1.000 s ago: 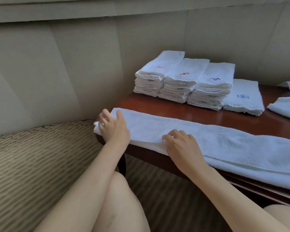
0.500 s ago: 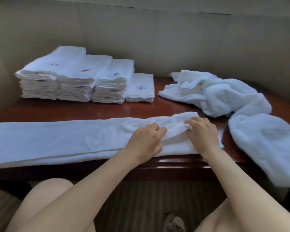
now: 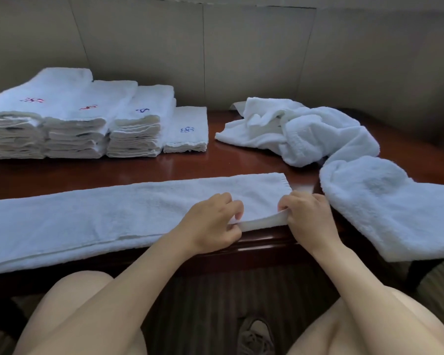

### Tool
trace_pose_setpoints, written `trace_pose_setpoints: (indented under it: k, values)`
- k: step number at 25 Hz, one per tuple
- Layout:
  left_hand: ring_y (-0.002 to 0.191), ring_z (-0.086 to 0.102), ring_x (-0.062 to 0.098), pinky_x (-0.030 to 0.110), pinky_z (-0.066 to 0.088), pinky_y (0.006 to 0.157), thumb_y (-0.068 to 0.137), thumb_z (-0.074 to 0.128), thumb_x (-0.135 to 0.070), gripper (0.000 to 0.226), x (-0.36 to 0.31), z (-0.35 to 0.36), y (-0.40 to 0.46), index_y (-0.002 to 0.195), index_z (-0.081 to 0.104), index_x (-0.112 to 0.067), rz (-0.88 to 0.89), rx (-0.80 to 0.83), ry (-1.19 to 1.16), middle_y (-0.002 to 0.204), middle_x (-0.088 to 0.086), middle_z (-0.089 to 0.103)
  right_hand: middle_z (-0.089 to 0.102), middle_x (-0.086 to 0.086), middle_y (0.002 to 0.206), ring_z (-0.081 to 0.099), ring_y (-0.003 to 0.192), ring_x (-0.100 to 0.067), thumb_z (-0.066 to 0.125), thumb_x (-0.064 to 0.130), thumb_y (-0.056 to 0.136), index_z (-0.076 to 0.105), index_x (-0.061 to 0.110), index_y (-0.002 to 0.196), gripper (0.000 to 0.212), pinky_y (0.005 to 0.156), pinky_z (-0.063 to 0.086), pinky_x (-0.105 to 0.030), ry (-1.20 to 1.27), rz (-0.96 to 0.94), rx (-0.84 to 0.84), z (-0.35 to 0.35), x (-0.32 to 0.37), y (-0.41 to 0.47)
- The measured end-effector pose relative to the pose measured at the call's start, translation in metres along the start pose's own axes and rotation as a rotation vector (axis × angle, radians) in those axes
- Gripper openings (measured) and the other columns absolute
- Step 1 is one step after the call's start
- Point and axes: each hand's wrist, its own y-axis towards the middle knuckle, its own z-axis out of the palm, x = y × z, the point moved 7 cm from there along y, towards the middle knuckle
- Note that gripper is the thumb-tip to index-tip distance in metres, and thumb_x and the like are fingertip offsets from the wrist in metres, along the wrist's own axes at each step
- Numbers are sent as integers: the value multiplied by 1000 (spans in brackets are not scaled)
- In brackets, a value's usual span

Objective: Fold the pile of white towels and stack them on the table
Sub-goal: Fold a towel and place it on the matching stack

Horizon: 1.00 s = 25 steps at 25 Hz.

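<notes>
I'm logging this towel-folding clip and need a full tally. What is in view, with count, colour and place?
Long towel: one, white, folded into a strip along the table's near edge.
Folded stacks: four, white, back left in a row; the two left bear red marks, the two right blue; the rightmost is lowest.
Unfolded towels: a heap, count unclear, white, right side, one draping over the near edge.
Table: one, reddish-brown wood.
Wall: beige panels, behind the table.
Carpet: striped brown, under the table.
Shoe: one, grey, bottom centre.
Left hand: pinches the strip's near edge.
Right hand: grips the strip's right end.
Knees: two, bare, bottom corners.
</notes>
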Motion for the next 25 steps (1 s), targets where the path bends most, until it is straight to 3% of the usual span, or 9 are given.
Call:
trace_pose_setpoints:
  k: [3, 7, 9, 12, 15, 17, 19, 21, 25]
  values:
    - [79, 50, 4, 21, 41, 71, 88, 57, -34, 12, -2, -2, 1, 95, 58, -25, -32, 67, -187, 91, -9, 53, 57, 3, 60, 55, 59, -25, 39, 3, 66, 63, 14, 60, 27, 72, 28, -31, 32, 128, -23, -7, -9, 5]
    - [72, 57, 0, 15, 44, 68, 94, 53, -16, 14, 8, -15, 3, 95, 66, -21, -268, -26, -881, 84, -6, 64, 66, -2, 73, 61, 70, -27, 37, 5, 74, 68, 11, 69, 33, 70, 44, -38, 211, 54, -78, -12, 17, 15]
    - [105, 58, 10, 24, 45, 87, 96, 47, -15, 25, 39, -25, 1, 117, 60, -20, -409, -203, -597, 113, 1, 63, 68, -5, 102, 62, 96, -26, 40, 4, 84, 70, 9, 96, 33, 83, 47, -39, 335, 27, 56, 0, 41, 19]
    - [145, 13, 21, 37, 13, 116, 100, 32, -43, 53, 66, -7, -11, 150, 22, -27, -465, 138, 148, 158, 6, 14, 51, -1, 134, 46, 124, -23, 36, 30, 102, 52, 15, 129, 35, 96, 39, -36, 208, 78, 485, 37, 61, 15]
    - [144, 16, 10, 30, 13, 116, 98, 39, -49, 50, 66, -3, -31, 145, 34, -34, -390, 365, -292, 157, -6, 19, 60, -3, 106, 53, 103, -28, 29, 31, 102, 54, 14, 94, 31, 74, 36, -36, -75, 123, 445, 30, 77, 32]
    - [132, 39, 2, 23, 27, 110, 97, 48, -37, 35, 77, -28, -42, 132, 54, -32, -407, 164, -639, 143, -12, 45, 59, -2, 93, 54, 96, -30, 33, 20, 99, 50, 14, 85, 24, 68, 34, -35, -14, 27, 317, 27, 111, 50]
    - [136, 36, 12, 25, 25, 111, 100, 43, -32, 39, 125, -51, -63, 137, 48, -24, -559, -76, -296, 146, -2, 43, 63, -4, 102, 54, 103, -30, 37, 13, 98, 59, 8, 96, 23, 77, 43, -38, 176, -89, 257, 34, 154, 63]
    - [146, 13, 21, 34, 12, 116, 100, 30, -45, 54, 166, -56, -99, 150, 24, -25, -711, 4, 150, 159, 6, 15, 62, -7, 117, 51, 114, -29, 37, 12, 99, 61, 7, 115, 29, 91, 44, -42, 330, -180, 273, 49, 202, 68]
    - [147, 7, 15, 36, 12, 117, 97, 18, -57, 62, 192, -51, -158, 152, 14, -29, -687, 154, 210, 160, -1, 7, 49, -5, 137, 39, 131, -22, 34, 15, 100, 48, 10, 134, 37, 103, 35, -39, 371, -348, 426, 90, 286, 52]
